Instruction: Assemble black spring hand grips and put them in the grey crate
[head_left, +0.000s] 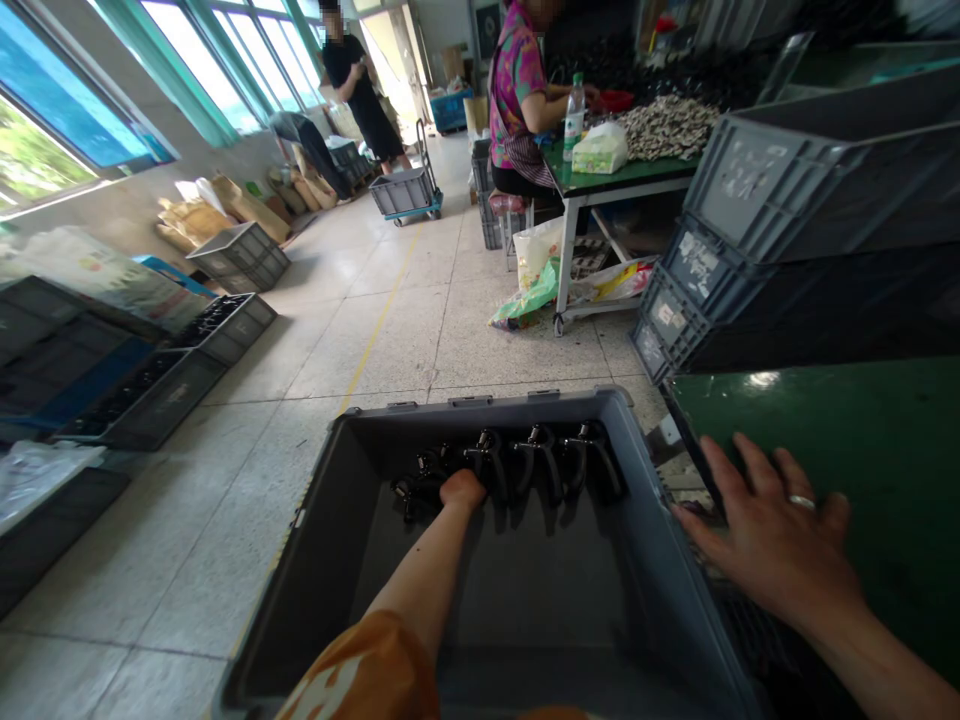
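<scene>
My left hand (461, 490) reaches deep into a large grey plastic crate (645, 520) on the floor. It is closed among a row of black curved metal parts (540, 462) lined up against the crate's far wall; its fingers are hidden, so what it holds is unclear. My right hand (772, 530), with a ring on one finger, lies flat with fingers spread on the edge of a green-topped table (885, 450) to the right of the crate. It holds nothing.
Stacked grey crates (750, 230) stand behind the green table. More crates (157, 390) line the floor at left under the windows. A seated person (521, 100) works at another green table (630, 175); another person (360, 80) stands by a trolley (405, 190).
</scene>
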